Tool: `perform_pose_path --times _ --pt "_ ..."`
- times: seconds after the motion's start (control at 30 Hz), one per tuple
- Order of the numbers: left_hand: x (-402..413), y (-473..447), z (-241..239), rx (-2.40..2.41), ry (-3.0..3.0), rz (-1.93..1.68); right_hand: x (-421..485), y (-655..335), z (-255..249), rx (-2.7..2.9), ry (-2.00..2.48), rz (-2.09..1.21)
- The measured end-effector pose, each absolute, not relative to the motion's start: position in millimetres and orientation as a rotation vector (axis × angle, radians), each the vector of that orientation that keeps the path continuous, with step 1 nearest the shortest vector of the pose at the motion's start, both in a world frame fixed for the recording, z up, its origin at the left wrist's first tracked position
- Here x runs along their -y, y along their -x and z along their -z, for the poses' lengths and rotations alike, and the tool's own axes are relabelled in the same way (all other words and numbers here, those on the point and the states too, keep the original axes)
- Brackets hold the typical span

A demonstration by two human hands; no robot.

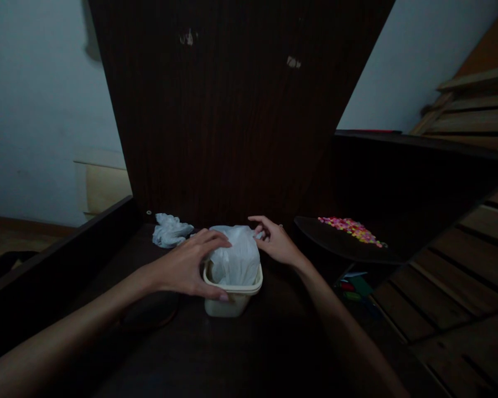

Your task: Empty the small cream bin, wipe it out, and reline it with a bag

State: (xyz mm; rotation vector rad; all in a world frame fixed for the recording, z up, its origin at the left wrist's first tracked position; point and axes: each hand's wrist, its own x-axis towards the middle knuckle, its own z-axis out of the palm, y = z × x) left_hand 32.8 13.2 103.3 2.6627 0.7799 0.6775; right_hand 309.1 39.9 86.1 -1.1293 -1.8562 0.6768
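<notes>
A cream plastic container (226,308) stands upright on the dark desk, with a thin white plastic bag (236,257) bunched in it and rising above its rim. From the left, my left hand (193,262) is wrapped over the container, thumb along the near rim and fingers lying over the bag. At the far right side, my right hand (274,237) pinches a corner of the bag between thumb and fingers, the index finger stretched out. The inside of the container is mostly hidden by the bag.
Another crumpled plastic bag (170,230) lies at the back left, against a tall dark panel (232,121). On the right, a rounded shelf (327,243) bears small pink and yellow pieces (352,229). A low side board (66,243) edges the desk's left.
</notes>
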Motion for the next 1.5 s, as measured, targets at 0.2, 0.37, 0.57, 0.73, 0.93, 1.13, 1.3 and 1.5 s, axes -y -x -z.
perform_pose_path --times 0.2,0.37,0.57,0.73,0.93,1.13,1.3,1.5 --pt "-27 -37 -93 -0.7 -2.679 -0.839 -53 -312 -69 1.781 1.178 -0.825" --pt "-44 -36 -88 -0.669 -2.708 -0.924 -75 -312 -70 1.714 1.239 -0.682" --pt "-38 -41 -83 -0.708 -3.047 -1.041 -95 -305 -86 1.677 1.28 -0.372" --pt "-21 -41 -81 -0.59 -3.224 -1.109 -91 -302 -114 1.723 1.277 -0.185" --pt "-12 -48 -63 -0.231 -3.311 -1.019 -91 -288 -130 1.945 1.239 -0.181" --pt "0 -50 -41 -0.216 -3.282 -0.923 -109 -271 -114 2.122 1.24 -0.335" --pt "0 -35 -67 -0.503 -3.103 -1.434 -115 -267 -117 2.064 1.2 -0.267" --pt "-47 -25 -99 -1.302 -2.559 -1.419 -107 -269 -151 1.873 1.084 -0.101"
